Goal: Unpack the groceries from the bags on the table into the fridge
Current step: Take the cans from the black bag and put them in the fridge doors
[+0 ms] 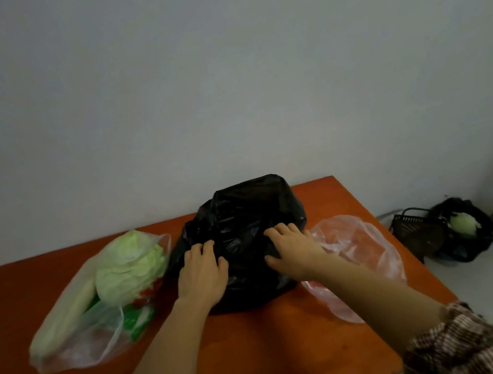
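Three bags on the orange table [267,348]: one black bag [244,217] at centre, one left clear bag [79,348] holding one cabbage [130,266], and one right clear bag [364,245] touching the black one. Two hands on the black bag: left hand [201,274] and right hand [293,254], fingers curled into the plastic, gripping. On the floor, right: one dark basket [418,232].

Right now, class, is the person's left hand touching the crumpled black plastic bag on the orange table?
Touching. The head view shows the left hand pressed onto the crumpled black plastic bag, gripping its folds; no gap shows between them.
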Available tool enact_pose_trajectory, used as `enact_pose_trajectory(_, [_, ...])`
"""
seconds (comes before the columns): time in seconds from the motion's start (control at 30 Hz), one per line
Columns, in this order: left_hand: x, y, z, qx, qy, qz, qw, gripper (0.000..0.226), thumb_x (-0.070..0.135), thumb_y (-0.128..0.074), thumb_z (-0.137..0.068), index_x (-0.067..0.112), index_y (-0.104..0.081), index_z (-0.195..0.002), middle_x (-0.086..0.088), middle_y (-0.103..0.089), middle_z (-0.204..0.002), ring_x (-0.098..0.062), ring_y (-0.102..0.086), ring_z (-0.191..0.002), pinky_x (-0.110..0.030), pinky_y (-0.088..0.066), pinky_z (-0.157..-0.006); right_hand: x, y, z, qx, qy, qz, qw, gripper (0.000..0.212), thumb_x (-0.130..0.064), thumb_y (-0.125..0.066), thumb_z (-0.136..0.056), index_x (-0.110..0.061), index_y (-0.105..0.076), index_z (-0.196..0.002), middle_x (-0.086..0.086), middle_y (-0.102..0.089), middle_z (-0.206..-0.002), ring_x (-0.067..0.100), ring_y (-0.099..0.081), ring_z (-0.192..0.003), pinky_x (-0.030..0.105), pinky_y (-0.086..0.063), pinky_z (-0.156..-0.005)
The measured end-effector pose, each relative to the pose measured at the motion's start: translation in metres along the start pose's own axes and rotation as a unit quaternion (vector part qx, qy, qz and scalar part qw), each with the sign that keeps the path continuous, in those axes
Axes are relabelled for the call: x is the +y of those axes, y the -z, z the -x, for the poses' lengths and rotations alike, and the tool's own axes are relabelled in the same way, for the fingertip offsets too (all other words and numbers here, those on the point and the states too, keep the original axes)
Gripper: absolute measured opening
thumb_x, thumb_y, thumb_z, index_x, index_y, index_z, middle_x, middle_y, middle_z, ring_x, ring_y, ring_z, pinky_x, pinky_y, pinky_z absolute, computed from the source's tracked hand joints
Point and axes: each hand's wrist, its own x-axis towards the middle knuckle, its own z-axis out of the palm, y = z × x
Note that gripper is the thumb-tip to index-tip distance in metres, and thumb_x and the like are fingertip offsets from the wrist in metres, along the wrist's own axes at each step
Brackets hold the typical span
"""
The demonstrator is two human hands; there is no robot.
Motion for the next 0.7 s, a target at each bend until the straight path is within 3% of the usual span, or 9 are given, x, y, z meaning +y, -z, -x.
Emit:
enact_pose_trajectory(0.13, [-0.033,-0.019,-0.044,-0.049,-0.030,0.004,0.998,0.053,0.035,-0.036,-0.100,0.013,-0.027,-0.147,-0.007,-0.027,-0.152,-0.024,-0.021,-0.141,-0.037,-0.036,-0.109,-0.004,-0.023,-0.032,-0.007,-0.051,-0.024,0.998,0.053,-0.038,-0.043,-0.099,-0.014,-0.031,-0.144,0.009,-0.038,-0.142,0.031,-0.034,-0.129,0.047,-0.032,-0.104])
enact_pose_trajectory(0.23, [-0.056,-0.038,-0.063,-0.083,-0.049,-0.013,0.995,0.054,0.038,-0.033,-0.101,0.014,-0.025,-0.149,-0.006,-0.019,-0.157,-0.022,-0.012,-0.146,-0.040,-0.017,-0.118,-0.010,-0.044,-0.053,-0.020,-0.079,-0.041,0.996,0.047,-0.035,-0.039,-0.102,-0.014,-0.033,-0.144,0.007,-0.042,-0.140,0.028,-0.036,-0.128,0.044,-0.031,-0.105])
enact_pose_trajectory(0.37, [-0.077,-0.064,-0.063,-0.089,-0.035,-0.062,0.994,0.057,0.042,-0.025,-0.101,0.017,-0.016,-0.151,-0.007,-0.007,-0.160,-0.024,0.005,-0.147,-0.046,0.004,-0.118,-0.020,-0.069,-0.071,-0.035,-0.097,-0.056,0.993,0.041,-0.031,-0.036,-0.103,-0.014,-0.039,-0.140,0.005,-0.047,-0.139,0.025,-0.039,-0.128,0.040,-0.032,-0.104])
enact_pose_trajectory(0.53, [-0.105,-0.094,-0.043,-0.153,-0.004,-0.072,0.986,0.068,0.049,-0.025,-0.098,0.017,0.002,-0.152,-0.012,0.007,-0.159,-0.032,0.014,-0.145,-0.047,0.007,-0.117,-0.032,-0.093,-0.083,-0.073,-0.124,-0.068,0.987,0.040,-0.030,-0.039,-0.101,-0.015,-0.043,-0.138,0.007,-0.052,-0.134,0.026,-0.041,-0.127,0.040,-0.034,-0.101])
enact_pose_trajectory(0.7, [-0.124,-0.111,-0.031,-0.215,-0.010,-0.078,0.973,0.074,0.053,-0.027,-0.096,0.018,0.008,-0.152,-0.013,0.011,-0.159,-0.033,0.016,-0.145,-0.047,0.005,-0.118,-0.039,-0.113,-0.082,-0.122,-0.122,-0.042,0.984,0.044,-0.032,-0.050,-0.095,-0.015,-0.045,-0.136,0.007,-0.054,-0.131,0.026,-0.043,-0.126,0.040,-0.034,-0.103])
